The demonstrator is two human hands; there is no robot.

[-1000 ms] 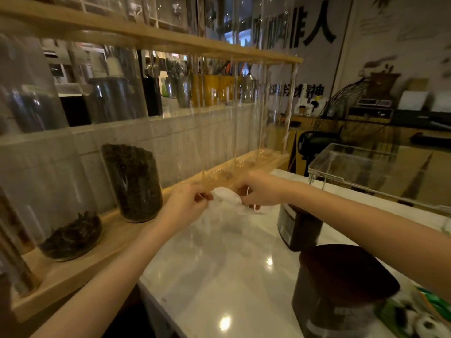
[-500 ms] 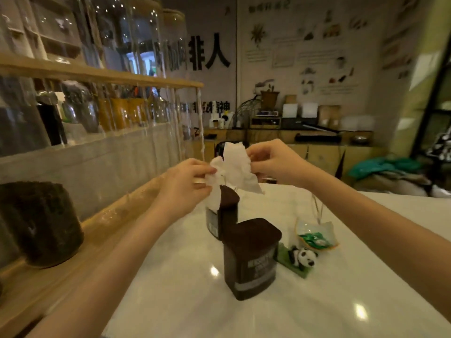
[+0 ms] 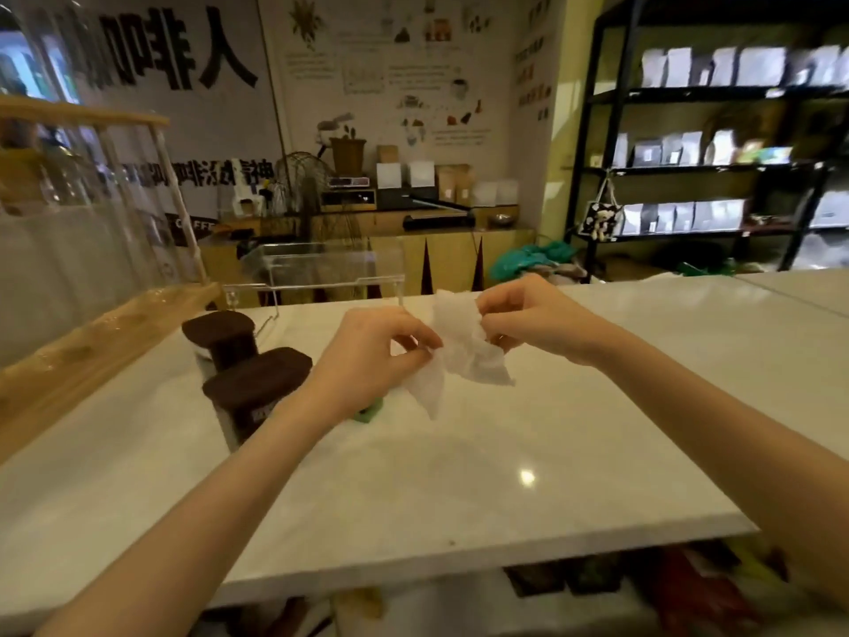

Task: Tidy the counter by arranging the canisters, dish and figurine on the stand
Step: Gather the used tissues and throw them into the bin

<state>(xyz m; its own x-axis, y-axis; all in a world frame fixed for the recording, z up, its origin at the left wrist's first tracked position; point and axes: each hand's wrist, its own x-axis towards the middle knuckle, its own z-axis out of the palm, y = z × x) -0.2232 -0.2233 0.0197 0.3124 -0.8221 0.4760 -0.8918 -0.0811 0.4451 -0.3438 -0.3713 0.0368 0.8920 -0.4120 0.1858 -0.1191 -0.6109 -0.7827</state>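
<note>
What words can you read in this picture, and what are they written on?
"人": a big black character on the white back wall; those beside it look mirrored, unclear.
"C FFE": white letters, partly hidden, on a black sign behind the glass.
Nearer brown-lidded canister: label blurred.
Wall poster and the black shelf's grey bags: too small.

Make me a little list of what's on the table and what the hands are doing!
left hand: pinching one side of the white tissue
right hand: pinching the other side
tissue: crumpled, held above the counter
near canister: brown lid, standing on the counter
far canister: brown lid, behind the near one
clear stand: at the counter's far edge, nothing seen on it
green piece: mostly hidden behind the left wrist
dish: not visible
</note>
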